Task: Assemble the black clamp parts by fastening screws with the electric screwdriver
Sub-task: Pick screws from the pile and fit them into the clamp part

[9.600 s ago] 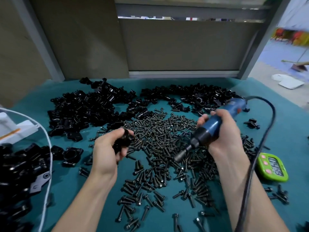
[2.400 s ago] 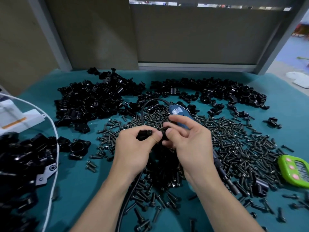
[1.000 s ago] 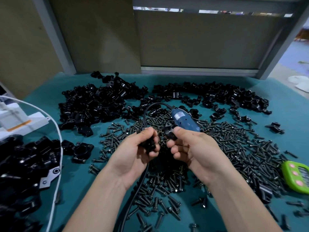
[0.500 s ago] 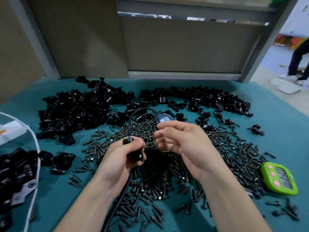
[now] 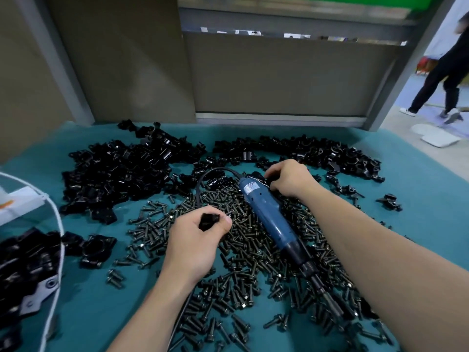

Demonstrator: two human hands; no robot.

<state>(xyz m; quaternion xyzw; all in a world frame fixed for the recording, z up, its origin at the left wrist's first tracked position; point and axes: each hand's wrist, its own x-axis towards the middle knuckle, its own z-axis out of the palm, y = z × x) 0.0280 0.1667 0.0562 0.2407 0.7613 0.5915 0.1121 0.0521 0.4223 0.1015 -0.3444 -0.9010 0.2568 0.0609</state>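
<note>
A small black clamp part (image 5: 208, 221) is pinched between the thumb and curled fingers of the left hand (image 5: 195, 242), over the heap of screws (image 5: 243, 252). The right hand (image 5: 288, 177) is set with its fingers bent down among the loose clamp parts (image 5: 317, 154); whether anything is gripped cannot be told. The electric screwdriver (image 5: 266, 214) is laid on the screws between the forearms. Everything is spread on a teal cloth (image 5: 418, 217) backed by grey-brown panels (image 5: 279, 77). A person (image 5: 446, 72) is seen on the floor at far right.
</note>
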